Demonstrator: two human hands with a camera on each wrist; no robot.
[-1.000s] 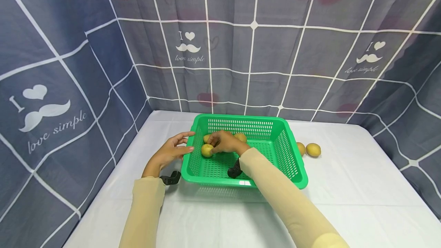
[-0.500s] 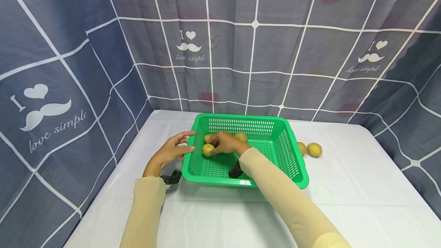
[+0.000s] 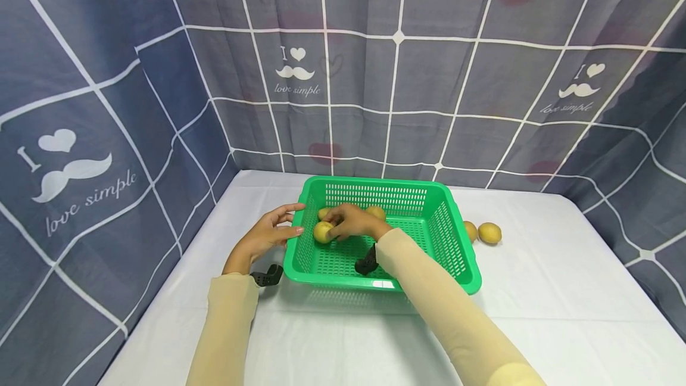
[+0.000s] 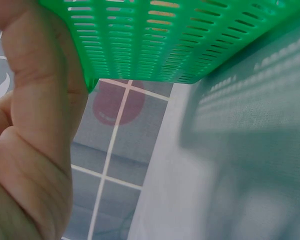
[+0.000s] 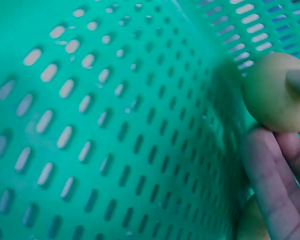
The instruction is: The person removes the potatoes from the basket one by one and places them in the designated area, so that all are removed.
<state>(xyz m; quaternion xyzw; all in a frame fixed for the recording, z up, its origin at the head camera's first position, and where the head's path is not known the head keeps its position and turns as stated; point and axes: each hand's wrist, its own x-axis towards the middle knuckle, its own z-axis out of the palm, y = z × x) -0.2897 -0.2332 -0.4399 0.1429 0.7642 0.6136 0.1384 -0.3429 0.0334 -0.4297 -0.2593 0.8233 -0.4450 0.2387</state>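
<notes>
My right hand [image 3: 351,222] reaches into the green plastic basket [image 3: 380,285] and pinches a yellow-tan potato [image 3: 322,232] near the left wall. In the right wrist view, the thumb lies on one side of this potato [image 5: 272,92] and the fingers underneath. Another potato [image 3: 323,213] sits just behind, partly hidden, and a further potato [image 3: 376,212] lies behind the right hand. At the basket's left side, my left hand [image 3: 265,234] holds the rim. Its thumb and index finger lie over the edge; some fingertips are hidden behind the wall.
Two more potatoes lie on the white cloth [image 3: 546,290] right of the basket: one whole potato [image 3: 490,233] and one potato [image 3: 470,231] partly behind the basket. A grey curtain [image 3: 359,82] with white lines stands behind the table and along both sides.
The potato pinched in the right hand has risen very slightly. The left hand has stayed at the basket rim.
</notes>
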